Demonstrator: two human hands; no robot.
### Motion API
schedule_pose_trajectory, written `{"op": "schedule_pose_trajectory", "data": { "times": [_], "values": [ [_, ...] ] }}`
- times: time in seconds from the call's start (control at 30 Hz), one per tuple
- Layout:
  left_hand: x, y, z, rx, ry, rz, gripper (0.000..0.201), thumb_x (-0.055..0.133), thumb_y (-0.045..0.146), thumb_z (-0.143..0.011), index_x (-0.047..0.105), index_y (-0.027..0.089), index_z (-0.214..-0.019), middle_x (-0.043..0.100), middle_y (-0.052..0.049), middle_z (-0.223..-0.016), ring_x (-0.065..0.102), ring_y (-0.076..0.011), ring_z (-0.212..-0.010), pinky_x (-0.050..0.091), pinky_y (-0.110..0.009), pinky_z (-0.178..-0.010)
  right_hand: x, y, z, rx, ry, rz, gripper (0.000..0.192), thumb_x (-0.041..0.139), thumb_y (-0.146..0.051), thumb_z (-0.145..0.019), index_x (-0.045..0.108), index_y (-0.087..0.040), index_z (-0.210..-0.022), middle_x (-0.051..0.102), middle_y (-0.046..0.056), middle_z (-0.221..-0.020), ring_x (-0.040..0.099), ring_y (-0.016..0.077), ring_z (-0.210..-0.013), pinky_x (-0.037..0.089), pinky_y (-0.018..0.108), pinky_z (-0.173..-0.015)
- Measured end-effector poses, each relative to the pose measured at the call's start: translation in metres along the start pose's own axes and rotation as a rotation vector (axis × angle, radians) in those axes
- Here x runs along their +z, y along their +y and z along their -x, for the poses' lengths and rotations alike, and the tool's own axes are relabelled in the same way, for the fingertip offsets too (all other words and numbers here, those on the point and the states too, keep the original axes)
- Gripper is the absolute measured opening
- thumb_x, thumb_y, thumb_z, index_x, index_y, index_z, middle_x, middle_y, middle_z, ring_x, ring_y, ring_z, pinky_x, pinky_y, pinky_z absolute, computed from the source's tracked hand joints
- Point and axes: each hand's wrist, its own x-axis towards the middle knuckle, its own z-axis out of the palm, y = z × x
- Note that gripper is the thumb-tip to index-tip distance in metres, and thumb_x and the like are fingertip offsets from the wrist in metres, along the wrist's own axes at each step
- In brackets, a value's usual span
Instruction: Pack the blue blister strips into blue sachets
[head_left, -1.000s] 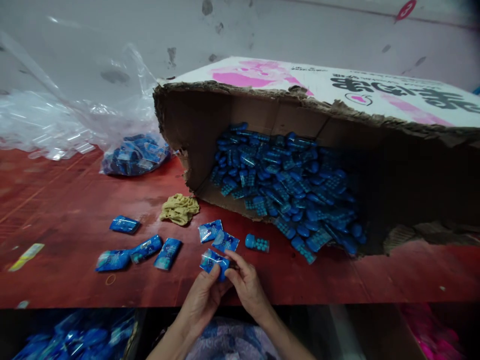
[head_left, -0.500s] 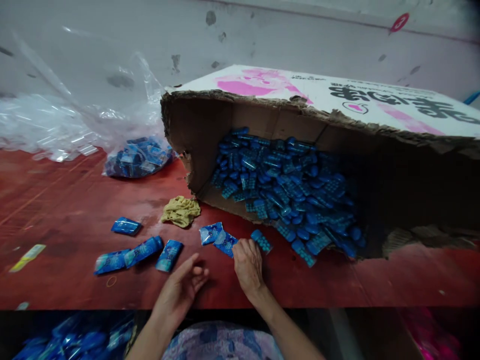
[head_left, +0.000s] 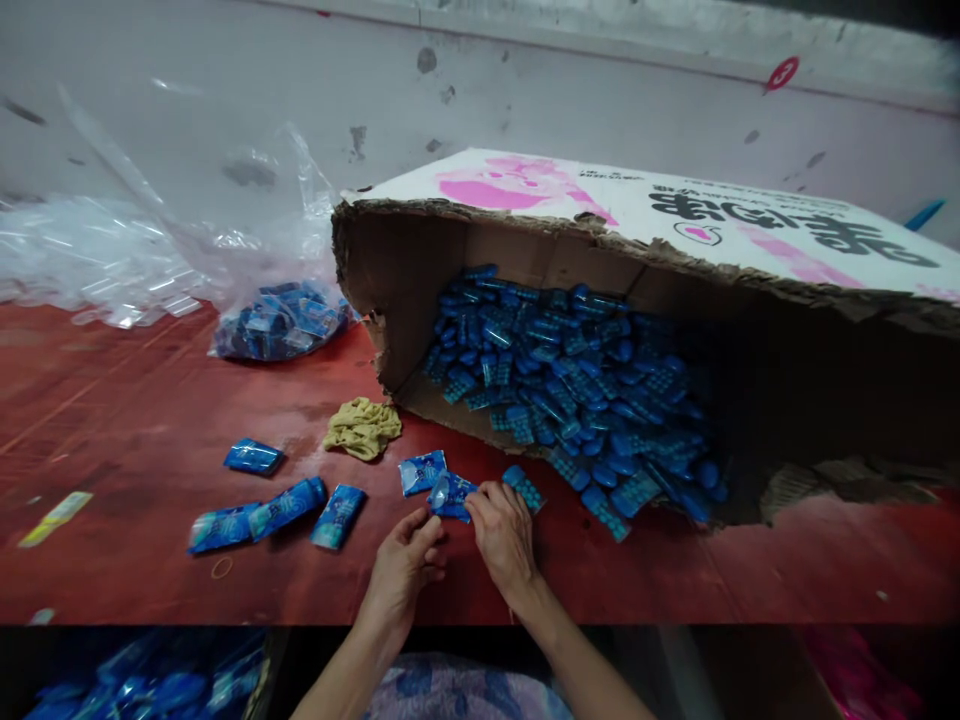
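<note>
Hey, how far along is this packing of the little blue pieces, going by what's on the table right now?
Done: five sealed blue packets lie on the red table. In hand: both the left hand and right hand pinch a blue packet at the table's near edge. Left: the torn cardboard box holds a big heap of loose blue pieces, so most remains.

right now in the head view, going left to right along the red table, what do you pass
yellow strip → lone blue packet → row of three blue packets → yellow cloth → left hand → right hand → torn cardboard box
</note>
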Motion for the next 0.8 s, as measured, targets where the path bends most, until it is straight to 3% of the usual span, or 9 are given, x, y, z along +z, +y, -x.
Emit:
{"op": "schedule_pose_trajectory", "data": {
  "times": [0.17,0.3,0.4,0.47,0.63,0.8],
  "values": [
    [0.001,-0.004,-0.003,0.025,-0.042,-0.048,0.025,0.074,0.028,-0.055,0.061,0.012,-0.07,0.058,0.002,-0.048,0.051,-0.007,-0.04,0.038,-0.018,-0.041,-0.02,-0.009,0.014,-0.016,0.035,-0.219,0.017,0.049,-0.016,-0.084,0.064,-0.024,-0.083,0.059,0.004,-0.083,0.051,0.0188,-0.079,0.037,0.031,-0.071],
    [0.002,-0.005,-0.002,0.043,-0.113,-0.006,0.022,0.074,0.025,-0.054,0.064,0.01,-0.067,0.062,-0.002,-0.054,0.053,-0.0077,-0.044,0.041,-0.019,-0.046,-0.012,-0.006,0.013,0.24,0.027,-0.662,0.039,0.057,-0.021,-0.076,0.052,-0.021,-0.115,0.058,0.007,-0.103,0.054,0.0191,-0.087,0.042,0.031,-0.077],
    [0.002,-0.009,-0.001,0.06,-0.125,0.028,0.023,0.075,0.026,-0.053,0.064,0.01,-0.064,0.061,-0.001,-0.051,0.051,-0.0079,-0.043,0.042,-0.02,-0.045,-0.001,-0.002,0.008,0.42,-0.109,-0.903,0.019,0.052,-0.027,-0.077,0.061,-0.016,-0.09,0.061,0.002,-0.076,0.055,0.0145,-0.065,0.044,0.024,-0.06],
    [0.003,-0.012,-0.001,0.072,-0.095,0.037,0.025,0.075,0.028,-0.052,0.064,0.009,-0.065,0.062,-0.001,-0.052,0.052,-0.0086,-0.042,0.043,-0.021,-0.045,0.003,-0.003,0.006,0.437,-0.148,-0.932,0.02,0.048,-0.031,-0.08,0.059,-0.016,-0.073,0.056,-0.001,-0.061,0.051,0.0122,-0.056,0.041,0.021,-0.052],
    [0.006,-0.018,-0.003,0.095,-0.034,0.065,0.027,0.075,0.028,-0.051,0.063,0.01,-0.068,0.062,0.0,-0.054,0.053,-0.0091,-0.042,0.046,-0.023,-0.044,0.005,-0.011,0.007,0.448,-0.134,-0.895,0.022,0.043,-0.031,-0.082,0.053,-0.017,-0.068,0.051,-0.003,-0.058,0.046,0.0106,-0.053,0.035,0.02,-0.05],
    [0.01,-0.016,-0.002,0.029,-0.064,0.094,0.027,0.076,0.032,-0.051,0.061,0.011,-0.061,0.057,0.002,-0.043,0.052,-0.0089,-0.04,0.046,-0.021,-0.043,-0.003,-0.015,0.006,0.432,-0.112,-0.827,0.025,0.039,-0.032,-0.085,0.049,-0.018,-0.066,0.048,-0.004,-0.058,0.045,0.0107,-0.056,0.032,0.02,-0.053]
  ]
}}
